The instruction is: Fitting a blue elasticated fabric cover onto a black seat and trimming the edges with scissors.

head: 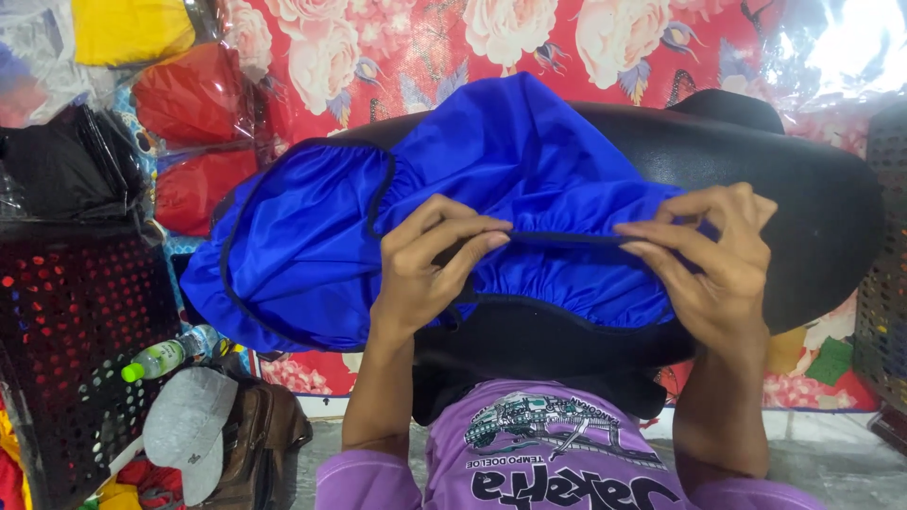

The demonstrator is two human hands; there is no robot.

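Head view: both hands pinch the black elastic hem of a blue fabric cover, which is partly pulled over a black padded seat lying across the person's lap. The left hand and the right hand grip the hem between thumb and fingers, well apart, so the edge is held taut between them. A black mesh crate, a green-capped bottle and a grey cap sit at the left.
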